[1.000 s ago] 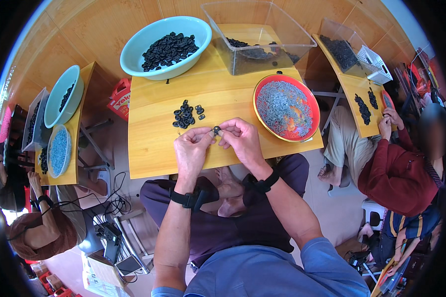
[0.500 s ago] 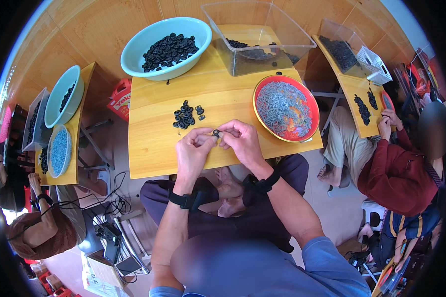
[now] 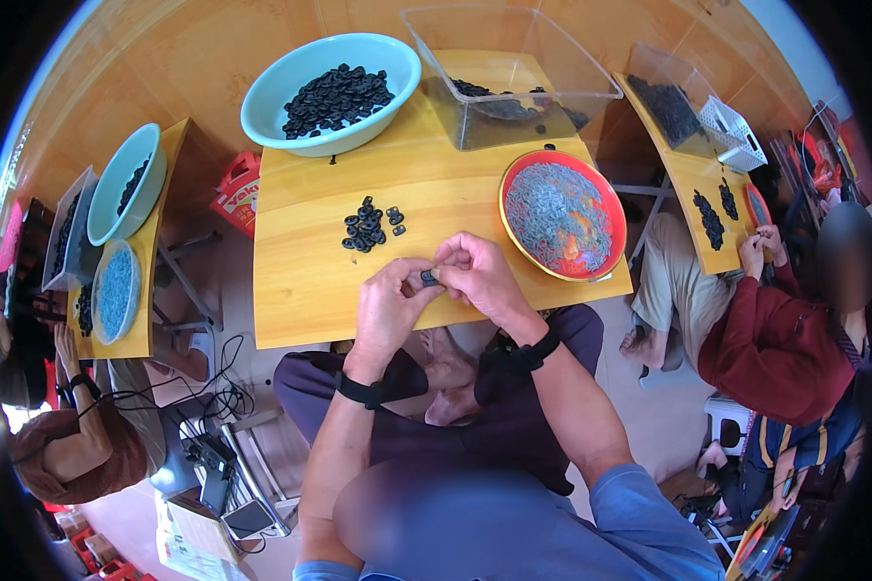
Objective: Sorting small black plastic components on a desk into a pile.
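Dial centred on the held black piece (image 3: pixel 429 278). 11 o'clock: turquoise tub (image 3: pixel 264 108), many dark pieces (image 3: pixel 334 102) left in it. 10 o'clock: small loose pile (image 3: pixel 365 230) — finished or waiting, can't tell. Left hand (image 3: pixel 389 298) pinches the piece; right hand (image 3: pixel 482 279), fingertips closed on it too. Work there looks unfinished. 1 o'clock: clear bin (image 3: pixel 489 136), part-filled. 2 o'clock: red bowl (image 3: pixel 611 198), plenty of grey slivers (image 3: pixel 552 203) remaining.

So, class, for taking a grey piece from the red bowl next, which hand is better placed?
Probably the right hand: it is nearer the red bowl, which stands on that side. The left hand is farther away. Both are at one small black part, so neither looks free.
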